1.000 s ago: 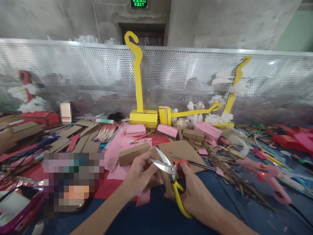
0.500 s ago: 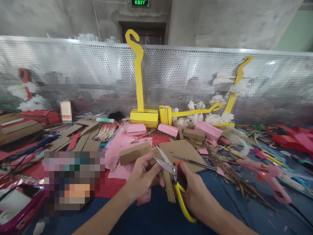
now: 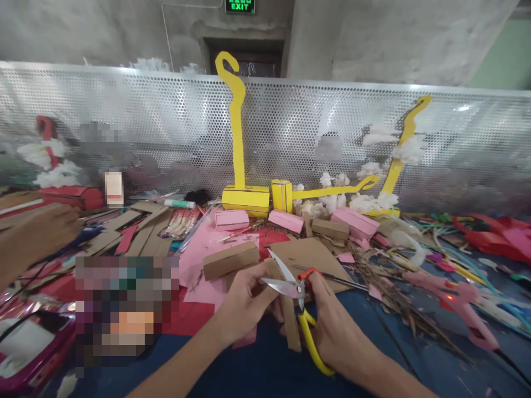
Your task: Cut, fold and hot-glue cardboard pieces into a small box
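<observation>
Since the earlier frame, a co-worker's hand [image 3: 50, 226] has come in from the left edge, over the clutter. The left hand [image 3: 244, 304] is narrowed in a pinch on 1 brown cardboard strip [image 3: 292, 326]; its fingertips are partly hidden behind a blade and the strip. The right hand [image 3: 336, 326] is wrapped around the handles of 1 pair of scissors [image 3: 300, 288], its 2 blades spread apart across the strip; whether they touch it is hard to make out. Strip and scissors are above the front of the blue desk [image 3: 232, 370].

Just beyond the left hand lies 1 brown box [image 3: 231, 260]. A dark, thin tool [image 3: 344, 280] is partly covered by the right hand. Farther back are 3 pink boxes [image 3: 286, 221] and 1 smaller brown block [image 3: 331, 228], then 3 yellow hook-necked figures [image 3: 236, 138]: 2 with necks raised, 1 with its neck lying sideways. To the right lies 1 pink glue gun [image 3: 460, 304]. At left, pixelation hides part of the desk; the exit sign [image 3: 239, 5] is cut off on top.
</observation>
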`<state>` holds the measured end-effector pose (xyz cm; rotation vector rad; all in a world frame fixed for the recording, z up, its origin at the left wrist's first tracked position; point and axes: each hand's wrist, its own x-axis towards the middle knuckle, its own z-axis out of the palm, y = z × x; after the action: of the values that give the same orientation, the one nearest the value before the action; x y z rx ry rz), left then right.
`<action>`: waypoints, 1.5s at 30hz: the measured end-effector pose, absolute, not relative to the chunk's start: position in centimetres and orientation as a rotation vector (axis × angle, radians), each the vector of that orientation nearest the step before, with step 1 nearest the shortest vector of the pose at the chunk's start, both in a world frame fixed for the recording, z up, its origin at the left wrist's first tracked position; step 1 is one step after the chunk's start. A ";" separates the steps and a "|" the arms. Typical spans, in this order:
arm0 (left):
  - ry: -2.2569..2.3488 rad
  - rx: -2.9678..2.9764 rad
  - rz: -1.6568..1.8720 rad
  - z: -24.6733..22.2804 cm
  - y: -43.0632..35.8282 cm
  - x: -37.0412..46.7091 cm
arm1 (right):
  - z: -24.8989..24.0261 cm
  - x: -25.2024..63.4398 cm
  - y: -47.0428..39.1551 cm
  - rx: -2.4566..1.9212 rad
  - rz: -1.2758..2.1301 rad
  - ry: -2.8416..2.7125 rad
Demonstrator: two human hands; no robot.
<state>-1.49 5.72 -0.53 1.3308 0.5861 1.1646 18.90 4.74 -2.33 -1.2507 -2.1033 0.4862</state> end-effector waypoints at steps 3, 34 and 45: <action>0.587 1.308 1.171 -0.6 5.7 -1.4 | -2.4 18.7 4.7 -1.311 0.529 -2.090; 0.591 1.285 1.217 -0.4 5.5 -1.2 | -2.7 18.5 4.8 -1.166 0.590 -2.042; 0.581 1.267 1.197 -0.7 5.5 -1.0 | -1.0 18.1 4.8 -1.334 0.525 -2.028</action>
<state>-0.96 5.50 -0.72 1.2674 0.5813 1.1969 18.09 4.82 -0.97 -1.3337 -2.0284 0.5251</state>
